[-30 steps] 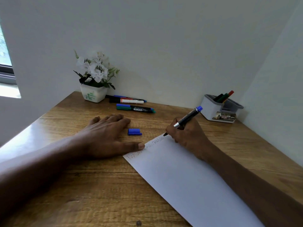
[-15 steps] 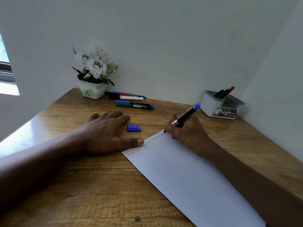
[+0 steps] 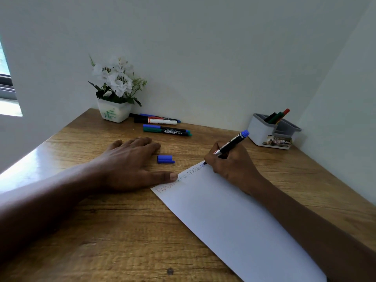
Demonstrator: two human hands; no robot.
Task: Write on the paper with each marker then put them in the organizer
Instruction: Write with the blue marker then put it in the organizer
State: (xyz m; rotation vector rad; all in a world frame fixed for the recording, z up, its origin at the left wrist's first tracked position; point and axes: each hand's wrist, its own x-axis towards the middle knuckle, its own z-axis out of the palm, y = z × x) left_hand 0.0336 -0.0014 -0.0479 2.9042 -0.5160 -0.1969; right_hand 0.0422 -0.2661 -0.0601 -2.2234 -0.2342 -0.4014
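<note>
Right hand (image 3: 230, 165) holding blue marker (image 3: 231, 144) in a pinching grip, tip on paper (image 3: 234, 220), left hand (image 3: 130, 163) flat on table (image 3: 101, 241), grip wide, thumb touching the paper's edge, blue cap (image 3: 165, 159) beside it

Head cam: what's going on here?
The right hand holds an uncapped blue marker, tip on the paper, writing near its far edge. The left hand lies flat, thumb at the paper's edge. The blue cap lies on the desk beside it. Four markers lie near the flower pot; others stand in the organizer.
</note>
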